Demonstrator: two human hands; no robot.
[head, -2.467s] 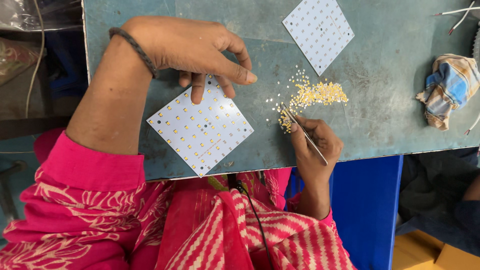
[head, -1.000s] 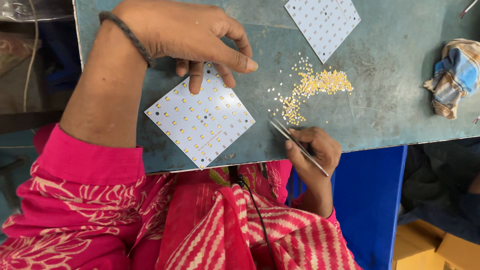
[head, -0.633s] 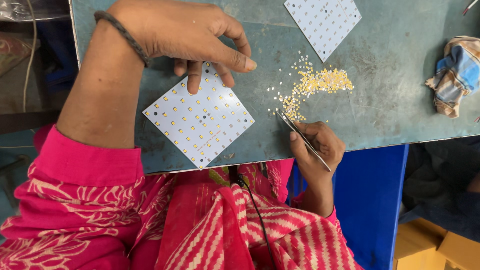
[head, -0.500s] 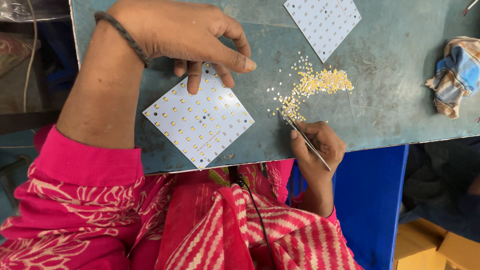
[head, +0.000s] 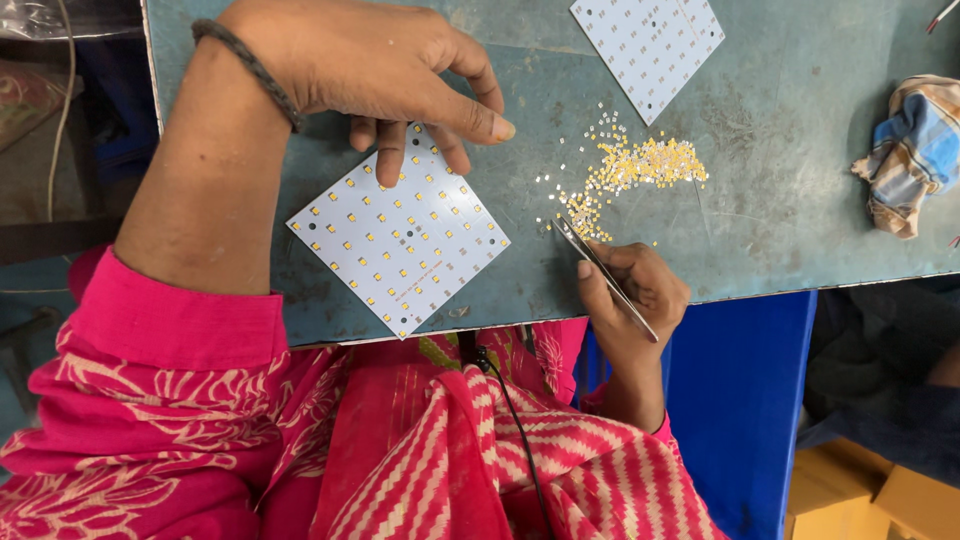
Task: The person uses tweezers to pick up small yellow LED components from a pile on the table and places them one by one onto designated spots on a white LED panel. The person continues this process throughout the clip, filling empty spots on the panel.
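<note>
Partly cropped: second white board (head: 650, 45).

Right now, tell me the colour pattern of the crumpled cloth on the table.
The cloth is checked in blue, white and tan; the head view shows it.

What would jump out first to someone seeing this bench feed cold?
The left hand presses its fingertips on the top corner of a white square board dotted with small yellow chips, at the table's near edge. To its right, the right hand holds metal tweezers with their tips at a loose pile of tiny yellow parts. A second white board lies beyond the pile.
</note>
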